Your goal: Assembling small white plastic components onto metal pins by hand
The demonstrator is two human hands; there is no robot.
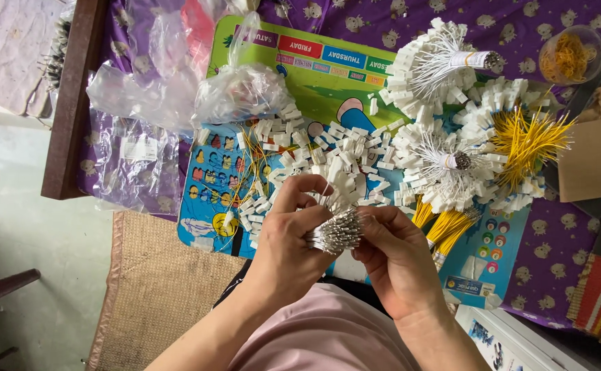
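Observation:
My left hand (288, 240) grips a bundle of thin white wires (336, 232) with bare metal tips that point toward me. My right hand (391, 253) pinches at the tips of the same bundle from the right. Both hands hover above a heap of small white plastic connectors (335, 161) spread on a colourful printed mat (328, 75). Finished bunches of white wires with connectors (429, 65) and yellow wires (524, 141) lie to the right of the heap.
Clear plastic bags (242, 89) lie at the upper left of the mat. A small bowl of yellow rubber bands (567, 56) stands at the top right, beside cardboard (596, 161). A wooden bar (74, 96) and a woven floor mat (156, 288) are on the left.

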